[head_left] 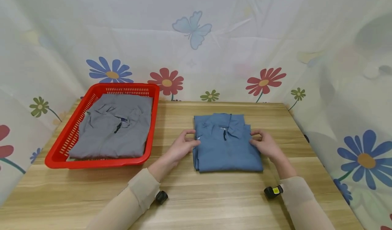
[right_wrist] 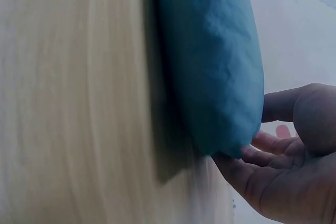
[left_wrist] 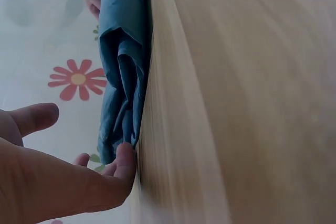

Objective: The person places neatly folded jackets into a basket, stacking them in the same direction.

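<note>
A folded blue jacket (head_left: 228,151) with a collar and a dark zipper pull lies on the wooden table, between both hands. My left hand (head_left: 182,146) is at its left edge. In the left wrist view, the left thumb (left_wrist: 39,119) stands apart from the cloth while a fingertip touches the lower corner of the folded layers. At the opposite edge, my right hand (head_left: 265,144) pinches the jacket's side. The right wrist view has the right thumb (right_wrist: 281,106) against the upper face of the blue bundle and fingers tucked at its underside.
On the left of the table (head_left: 196,202) stands a red plastic basket (head_left: 154,121) with slotted walls. A folded grey jacket (head_left: 122,141) lies in it. A white curtain (head_left: 232,60) printed with flowers hangs behind the table and along its sides.
</note>
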`<state>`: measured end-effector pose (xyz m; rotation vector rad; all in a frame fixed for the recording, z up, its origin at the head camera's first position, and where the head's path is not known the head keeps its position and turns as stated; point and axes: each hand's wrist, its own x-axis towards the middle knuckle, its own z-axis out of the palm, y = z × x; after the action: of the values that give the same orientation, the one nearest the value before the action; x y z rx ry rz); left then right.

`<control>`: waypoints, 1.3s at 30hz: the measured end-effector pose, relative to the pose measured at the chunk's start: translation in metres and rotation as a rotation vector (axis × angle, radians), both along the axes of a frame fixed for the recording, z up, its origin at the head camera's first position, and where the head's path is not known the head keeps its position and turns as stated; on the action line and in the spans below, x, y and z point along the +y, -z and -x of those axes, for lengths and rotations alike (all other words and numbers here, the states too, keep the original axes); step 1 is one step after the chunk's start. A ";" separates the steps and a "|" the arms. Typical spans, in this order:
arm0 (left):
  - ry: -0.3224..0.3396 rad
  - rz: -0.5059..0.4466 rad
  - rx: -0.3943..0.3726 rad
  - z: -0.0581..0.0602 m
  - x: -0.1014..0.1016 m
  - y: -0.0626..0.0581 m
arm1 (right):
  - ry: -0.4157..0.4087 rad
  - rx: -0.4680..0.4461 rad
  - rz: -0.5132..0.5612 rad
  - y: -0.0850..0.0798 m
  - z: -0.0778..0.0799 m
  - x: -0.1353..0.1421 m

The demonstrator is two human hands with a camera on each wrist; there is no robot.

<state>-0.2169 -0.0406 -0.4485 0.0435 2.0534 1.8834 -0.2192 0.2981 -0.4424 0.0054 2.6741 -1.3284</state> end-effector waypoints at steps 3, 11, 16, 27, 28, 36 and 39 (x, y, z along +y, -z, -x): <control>-0.021 0.040 0.022 0.001 -0.003 -0.001 | -0.008 0.006 0.007 0.002 0.001 -0.003; -0.067 0.075 0.041 0.003 -0.011 0.000 | -0.043 -0.013 0.053 0.007 0.003 -0.014; -0.118 0.081 0.044 0.003 -0.014 0.005 | -0.065 -0.040 0.084 0.009 0.001 -0.020; -0.145 0.116 0.037 -0.002 -0.016 0.000 | -0.109 -0.067 0.120 0.012 0.001 -0.034; -0.151 0.114 0.032 -0.002 -0.016 0.000 | -0.116 -0.070 0.122 0.012 0.001 -0.035; -0.156 0.137 0.055 0.001 -0.018 -0.003 | -0.192 -0.059 0.166 0.008 0.004 -0.045; -0.147 0.128 0.045 0.003 -0.019 -0.006 | -0.183 -0.059 0.164 0.006 0.004 -0.047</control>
<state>-0.2198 -0.0596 -0.4424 -0.1015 2.2591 1.8444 -0.2228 0.2511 -0.4486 -0.2107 2.4419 -1.4581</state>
